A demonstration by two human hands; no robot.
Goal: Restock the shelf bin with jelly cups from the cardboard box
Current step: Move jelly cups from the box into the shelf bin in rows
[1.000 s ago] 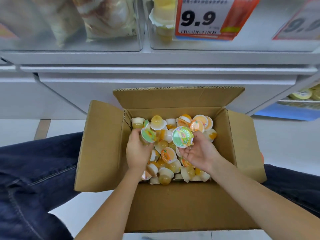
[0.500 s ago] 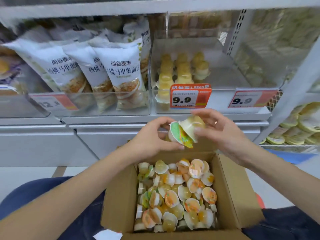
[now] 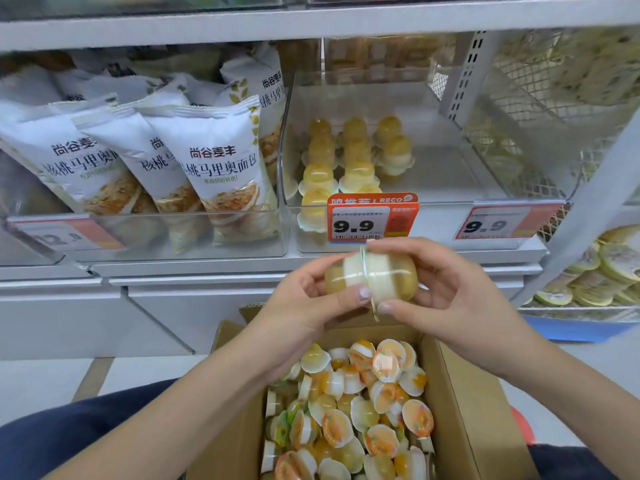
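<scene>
Cardboard box (image 3: pixel 460 410), open, directly below both hands: loose jelly cups (image 3: pixel 349 420) heaped inside, orange and green foil lids showing. Dark trouser legs (image 3: pixel 52 441) either side of it.

Left hand (image 3: pixel 298 306): fingers and thumb curled round one jelly cup (image 3: pixel 341 277), dome pointing left.

Right hand (image 3: pixel 446 289): grips a second jelly cup (image 3: pixel 393 278), dome pointing right; the two cups meet lid to lid between the hands.

Price tag (image 3: pixel 372 218), just above the hands: orange frame, "9.9", header partly legible as "RECO". It covers part of the bin front.

Shelf bin (image 3: pixel 450 178), clear plastic, beyond the tag: stacked yellow jelly cups (image 3: pixel 346 157) fill its left half; right half bare.

Second tag (image 3: pixel 498 225), up and right of the right hand: "9.9".

White bread bags (image 3: pixel 214 161), up and left of the left hand: Chinese print, "尚谷麦丰".

Wire basket (image 3: pixel 588 292), far right: flat yellow-lidded cups.

White metal shelving (image 3: pixel 311 26); pale floor (image 3: pixel 34 379).
</scene>
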